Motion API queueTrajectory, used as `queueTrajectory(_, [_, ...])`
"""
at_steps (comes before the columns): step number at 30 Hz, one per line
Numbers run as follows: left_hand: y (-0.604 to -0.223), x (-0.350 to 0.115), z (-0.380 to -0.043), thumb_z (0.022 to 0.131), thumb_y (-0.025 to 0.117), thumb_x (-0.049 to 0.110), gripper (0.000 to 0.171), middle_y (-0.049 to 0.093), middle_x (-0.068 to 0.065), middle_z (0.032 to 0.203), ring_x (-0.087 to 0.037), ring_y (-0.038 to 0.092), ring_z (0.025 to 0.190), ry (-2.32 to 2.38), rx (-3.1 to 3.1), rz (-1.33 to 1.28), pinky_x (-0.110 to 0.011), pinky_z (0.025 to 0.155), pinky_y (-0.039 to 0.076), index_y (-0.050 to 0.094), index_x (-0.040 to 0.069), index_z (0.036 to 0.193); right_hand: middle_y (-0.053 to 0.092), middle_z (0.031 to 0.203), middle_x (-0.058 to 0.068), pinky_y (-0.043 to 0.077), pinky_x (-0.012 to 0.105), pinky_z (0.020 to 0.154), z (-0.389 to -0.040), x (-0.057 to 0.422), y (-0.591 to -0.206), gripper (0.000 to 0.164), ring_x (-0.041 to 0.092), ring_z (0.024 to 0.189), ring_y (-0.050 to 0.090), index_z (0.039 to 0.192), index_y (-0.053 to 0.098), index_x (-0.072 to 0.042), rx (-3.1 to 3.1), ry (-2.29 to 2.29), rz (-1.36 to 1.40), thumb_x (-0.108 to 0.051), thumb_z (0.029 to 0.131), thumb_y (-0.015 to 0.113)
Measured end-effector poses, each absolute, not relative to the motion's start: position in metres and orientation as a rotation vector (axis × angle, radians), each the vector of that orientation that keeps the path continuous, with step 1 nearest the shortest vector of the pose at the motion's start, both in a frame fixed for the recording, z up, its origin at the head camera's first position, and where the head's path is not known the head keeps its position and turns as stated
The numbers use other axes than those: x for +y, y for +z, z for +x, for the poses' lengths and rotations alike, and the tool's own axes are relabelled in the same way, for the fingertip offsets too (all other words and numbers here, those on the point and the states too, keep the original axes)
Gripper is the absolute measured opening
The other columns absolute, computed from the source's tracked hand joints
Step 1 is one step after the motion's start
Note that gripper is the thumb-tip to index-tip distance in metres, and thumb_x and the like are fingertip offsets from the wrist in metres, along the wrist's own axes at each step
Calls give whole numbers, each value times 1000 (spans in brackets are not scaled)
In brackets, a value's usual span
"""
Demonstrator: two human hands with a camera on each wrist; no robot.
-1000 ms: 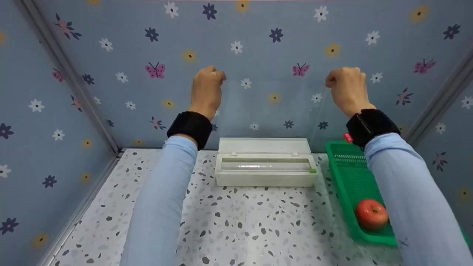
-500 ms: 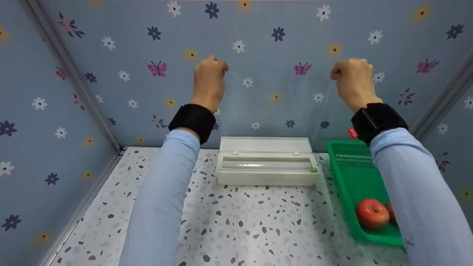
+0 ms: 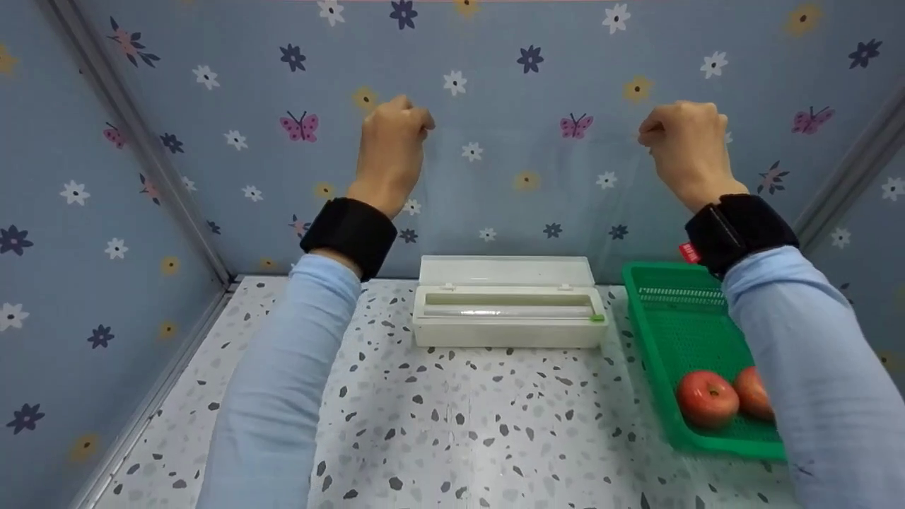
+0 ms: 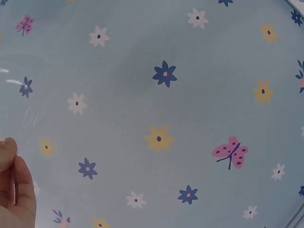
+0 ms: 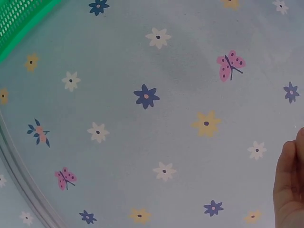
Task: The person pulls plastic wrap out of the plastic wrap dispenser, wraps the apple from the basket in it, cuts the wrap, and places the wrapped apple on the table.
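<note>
The left grip [image 3: 392,150] pinches one upper corner of a clear film [image 3: 527,159], the right grip [image 3: 689,150] the other; the sheet spans between them, above the white box [image 3: 509,335] on the worktop [image 3: 438,424], its lower edge too faint to trace.

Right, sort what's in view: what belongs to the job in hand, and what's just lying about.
In the job:
clear film, held between left hand and right hand
white dispenser box, open
film roll inside it

Apparently lying about, untouched:
green basket
two apples in it
</note>
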State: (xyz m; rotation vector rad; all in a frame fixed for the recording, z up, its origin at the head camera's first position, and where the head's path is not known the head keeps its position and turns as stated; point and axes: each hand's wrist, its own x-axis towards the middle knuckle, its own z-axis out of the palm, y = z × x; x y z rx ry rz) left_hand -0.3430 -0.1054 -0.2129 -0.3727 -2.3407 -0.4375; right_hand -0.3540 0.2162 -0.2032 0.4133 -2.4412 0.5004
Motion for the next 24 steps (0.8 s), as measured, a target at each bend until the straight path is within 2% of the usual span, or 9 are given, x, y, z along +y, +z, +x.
queueTrajectory(7, [-222,-111,-308,87,56,0,16,62,-16,85,-31,60,84,-464,-2296,-481,-37,79,50,71,1,91,65,96,22,37,46,96,-323,222,-211,17,36,90,57,97,68,1,-2459,522,413,-8,90,55])
queueTrajectory(11, [-226,-115,-282,85,59,0,14,63,-14,84,-29,61,82,-490,-2282,-545,-35,77,50,72,2,90,64,95,19,39,44,93,-300,229,-217,17,33,88,55,97,68,-1,-2432,537,458,-10,90,56])
queueTrajectory(14, [-232,-119,-262,83,61,0,12,62,-13,80,-27,60,79,-499,-2259,-596,-33,73,51,72,2,88,63,89,17,42,35,80,-283,234,-223,15,29,81,55,94,69,-1,-2360,523,538,-9,88,58])
queueTrajectory(18, [-243,-124,-237,80,64,0,10,60,-11,74,-25,59,73,-510,-2223,-661,-30,67,50,72,3,85,63,81,15,39,26,66,-261,241,-236,11,23,72,54,88,70,-1,-2250,471,650,-8,86,60])
queueTrajectory(24, [-262,-125,-198,76,67,-4,10,59,-8,71,-21,56,66,-485,-2222,-762,-23,61,50,72,3,81,64,83,9,40,15,71,-222,254,-261,10,10,75,54,87,69,-3,-2270,504,753,1,82,62])
